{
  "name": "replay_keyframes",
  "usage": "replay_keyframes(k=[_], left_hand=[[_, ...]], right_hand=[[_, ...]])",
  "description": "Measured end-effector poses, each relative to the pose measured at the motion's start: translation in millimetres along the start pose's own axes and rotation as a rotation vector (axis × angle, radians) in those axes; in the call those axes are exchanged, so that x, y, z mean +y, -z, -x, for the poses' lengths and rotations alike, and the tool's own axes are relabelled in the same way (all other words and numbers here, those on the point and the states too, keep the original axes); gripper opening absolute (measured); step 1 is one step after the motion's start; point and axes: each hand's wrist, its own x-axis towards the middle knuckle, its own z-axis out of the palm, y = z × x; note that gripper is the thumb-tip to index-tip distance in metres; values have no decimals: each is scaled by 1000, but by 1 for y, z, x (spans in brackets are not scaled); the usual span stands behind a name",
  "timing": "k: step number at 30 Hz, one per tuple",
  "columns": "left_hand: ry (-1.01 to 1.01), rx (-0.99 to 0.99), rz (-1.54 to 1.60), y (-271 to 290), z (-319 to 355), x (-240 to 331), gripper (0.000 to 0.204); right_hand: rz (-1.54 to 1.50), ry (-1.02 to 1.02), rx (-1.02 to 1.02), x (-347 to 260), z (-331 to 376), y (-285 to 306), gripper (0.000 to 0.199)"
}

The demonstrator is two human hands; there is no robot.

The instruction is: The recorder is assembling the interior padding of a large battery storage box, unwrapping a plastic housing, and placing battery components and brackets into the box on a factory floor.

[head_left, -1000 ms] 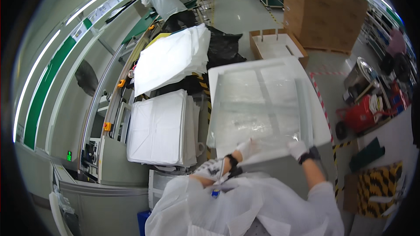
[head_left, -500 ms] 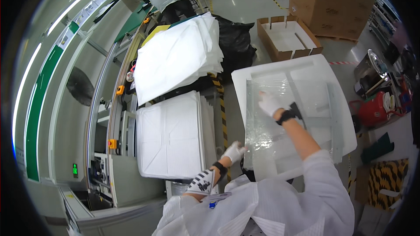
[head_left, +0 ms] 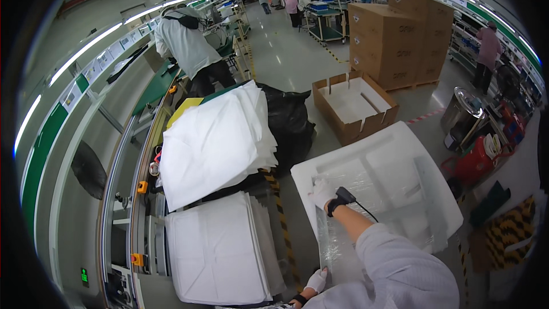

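Note:
A flat, glossy bundle in clear plastic film lies on a white foam sheet to the right of the middle. My right hand, in a white glove, is closed on the film at the bundle's far left corner. A black strap with a small dark device and a thin cord sits at that wrist. At the near left corner my left hand, also gloved, has its fingers pinched at the bundle's edge. The fingertips of both hands are partly hidden.
White foam sheets are stacked in a far pile and a near pile on the left. Beyond stand a black bag, an open carton and large boxes. A conveyor line runs along the left; a person stands there.
The view has tilted up, showing more of the room. My right hand has moved from above the film to its left edge. My left hand now touches the near left corner.

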Motion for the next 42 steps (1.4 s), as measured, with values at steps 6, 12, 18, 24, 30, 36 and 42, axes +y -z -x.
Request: replay_keyframes(k=[6, 12, 18, 24, 30, 36, 42], left_hand=[[78, 11, -30, -42, -4, -26, 63], [39, -309, -85, -16, 6, 0, 56], [-569, -143, -1277, 119, -75, 101, 20], [-44, 400, -327, 149, -201, 178, 46], [20, 333, -659, 132, -213, 195, 41], [-12, 417, -600, 131, -199, 183, 38], [-12, 421, -528, 133, -192, 191, 37]], right_hand=[[-51, 25, -125, -13, 60, 23, 41], [-172, 6, -178, -10, 74, 38, 36], [-167, 40, -144, 4, 64, 25, 34], [-314, -77, -214, 5, 64, 26, 29], [-425, -170, -324, 5, 87, 59, 29], [-389, -143, -220, -5, 126, 65, 24], [-226, 32, -247, -2, 140, 75, 19]])
